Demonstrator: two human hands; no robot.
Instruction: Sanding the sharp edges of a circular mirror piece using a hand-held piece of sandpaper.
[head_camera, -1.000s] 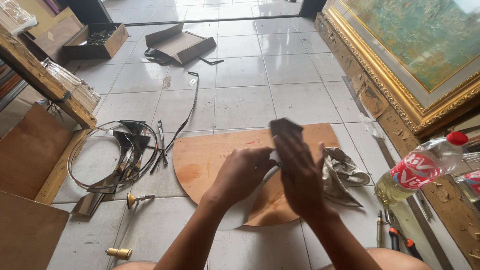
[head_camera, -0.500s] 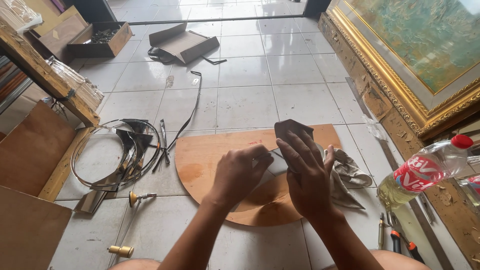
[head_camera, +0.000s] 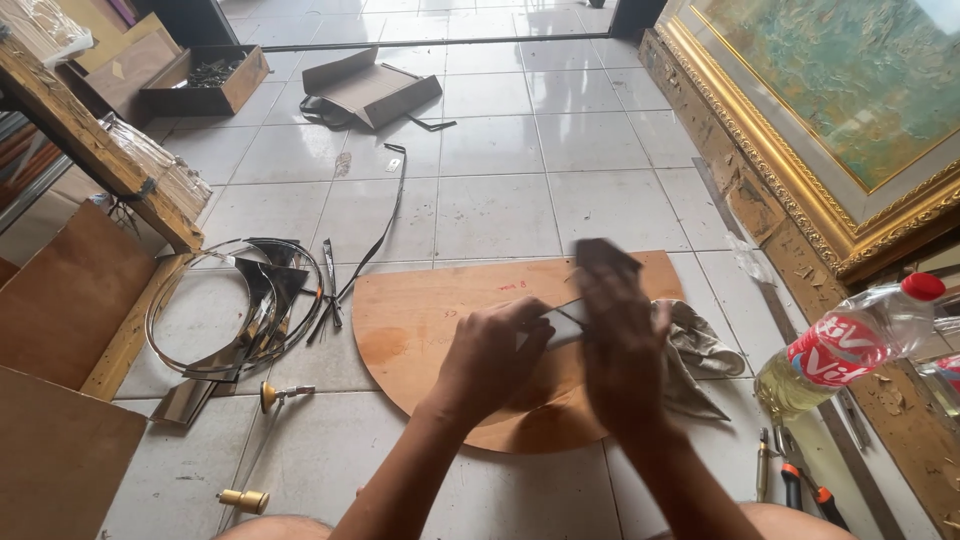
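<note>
While the left hand (head_camera: 495, 355) stays clamped on the small shiny metal strip (head_camera: 562, 325) over the half-round wooden board (head_camera: 420, 320), I note the right hand (head_camera: 620, 340), gripping a dark abrasive sheet (head_camera: 598, 255), has slid toward 6 o'clock, a rubbing stroke.

Red-labelled clear bottle (head_camera: 850, 350) at right
</note>
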